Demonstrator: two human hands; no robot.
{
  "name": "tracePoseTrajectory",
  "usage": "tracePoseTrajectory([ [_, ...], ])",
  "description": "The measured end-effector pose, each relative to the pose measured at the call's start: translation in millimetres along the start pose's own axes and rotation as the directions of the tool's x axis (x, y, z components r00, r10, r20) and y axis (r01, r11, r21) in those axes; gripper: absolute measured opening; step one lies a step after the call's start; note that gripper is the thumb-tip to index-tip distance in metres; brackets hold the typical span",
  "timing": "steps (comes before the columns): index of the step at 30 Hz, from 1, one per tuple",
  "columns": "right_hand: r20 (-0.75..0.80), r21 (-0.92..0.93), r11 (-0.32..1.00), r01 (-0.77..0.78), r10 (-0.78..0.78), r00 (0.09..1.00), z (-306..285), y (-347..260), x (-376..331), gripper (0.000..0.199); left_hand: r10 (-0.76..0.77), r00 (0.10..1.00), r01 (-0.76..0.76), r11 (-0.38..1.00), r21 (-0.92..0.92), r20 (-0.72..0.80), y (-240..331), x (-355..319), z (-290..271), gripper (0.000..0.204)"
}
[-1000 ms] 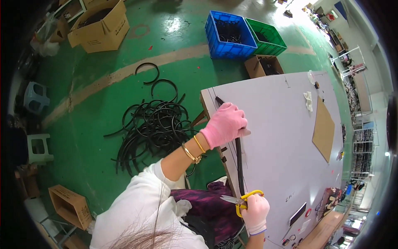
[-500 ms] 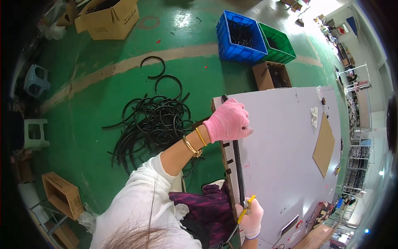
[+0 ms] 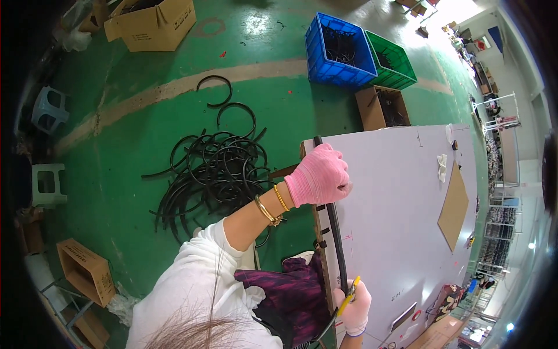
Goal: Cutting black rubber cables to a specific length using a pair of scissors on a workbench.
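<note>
Left hand [image 3: 319, 176] clamps a black strip [image 3: 337, 238] — steadying it, I'd say, along the left edge of the worktable [image 3: 389, 198] — right hand [image 3: 357, 307] clasps yellow-handled scissors [image 3: 348, 300].

White sleeve [image 3: 200, 256], pink glove [image 3: 319, 174] (gold bracelets [image 3: 263, 210]).

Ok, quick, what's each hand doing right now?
Left hand: closed around the black tube.
Right hand: closed, holding the yellow-handled scissors beside the tube; whether it grips the tube too cannot be told.
</note>
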State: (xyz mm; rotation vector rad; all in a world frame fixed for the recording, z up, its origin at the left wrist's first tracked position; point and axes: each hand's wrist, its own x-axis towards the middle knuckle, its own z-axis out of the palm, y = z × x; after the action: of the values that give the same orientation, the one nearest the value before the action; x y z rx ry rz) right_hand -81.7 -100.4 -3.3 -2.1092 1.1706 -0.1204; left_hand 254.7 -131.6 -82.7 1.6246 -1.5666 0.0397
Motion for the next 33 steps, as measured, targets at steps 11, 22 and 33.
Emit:
tracePoseTrajectory([
  [11,0.015,0.121,0.989,-0.079,0.078,0.997,-6.5,-5.2,3.4,0.018,0.02,0.999,-0.02,1.0,-0.009,-0.03,-1.1,0.0,0.6,0.028],
  [22,0.031,0.14,0.987,-0.085,0.081,0.996,-8.8,4.4,-2.0,0.018,0.043,0.997,-0.043,0.999,0.001,-0.063,0.5,-3.8,-0.1,0.026],
  [33,0.021,0.172,0.981,-0.093,0.091,0.996,-13.0,-4.6,-11.4,0.027,-0.025,0.975,-0.054,0.935,0.351,0.219,-9.3,0.8,-3.2,0.062],
])
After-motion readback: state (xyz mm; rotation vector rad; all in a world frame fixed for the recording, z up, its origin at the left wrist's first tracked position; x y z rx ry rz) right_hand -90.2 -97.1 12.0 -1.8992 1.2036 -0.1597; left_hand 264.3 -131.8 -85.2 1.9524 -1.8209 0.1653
